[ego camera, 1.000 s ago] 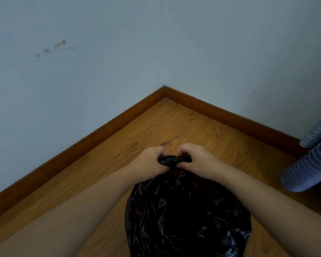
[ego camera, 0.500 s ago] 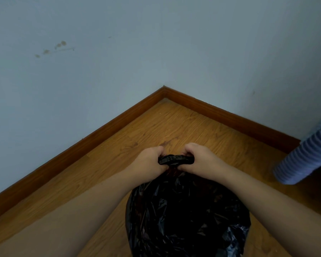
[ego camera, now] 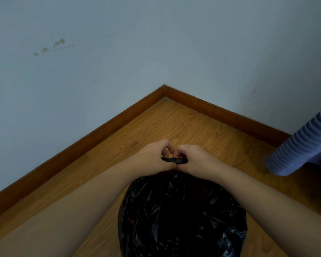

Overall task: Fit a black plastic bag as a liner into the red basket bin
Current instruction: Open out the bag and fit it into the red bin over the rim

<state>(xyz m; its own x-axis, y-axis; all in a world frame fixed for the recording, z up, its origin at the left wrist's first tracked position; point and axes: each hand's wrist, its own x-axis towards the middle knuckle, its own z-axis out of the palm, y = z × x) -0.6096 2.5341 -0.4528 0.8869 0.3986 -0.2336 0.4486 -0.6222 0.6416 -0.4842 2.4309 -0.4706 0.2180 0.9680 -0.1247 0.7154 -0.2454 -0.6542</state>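
A shiny black plastic bag (ego camera: 182,216) spreads in a round shape low in the middle of the view, its crumpled film covering whatever is under it; no red of the basket bin shows. At the bag's far edge a bunched strip of the film (ego camera: 174,160) is pinched between both hands. My left hand (ego camera: 152,156) grips its left end with the fingers curled over it. My right hand (ego camera: 193,158) grips the right end, thumb touching my left thumb. Both forearms reach forward over the bag's two sides.
The wooden floor (ego camera: 193,123) runs into a room corner edged with a brown skirting board (ego camera: 220,112) under pale blue walls. A blue ribbed cloth-like object (ego camera: 302,147) juts in from the right edge, close to my right forearm.
Both hands have drawn closer together on the bunched strip, so it looks shorter, and my left fingers have lifted and curled over it. The blue ribbed object at the right has shifted slightly.
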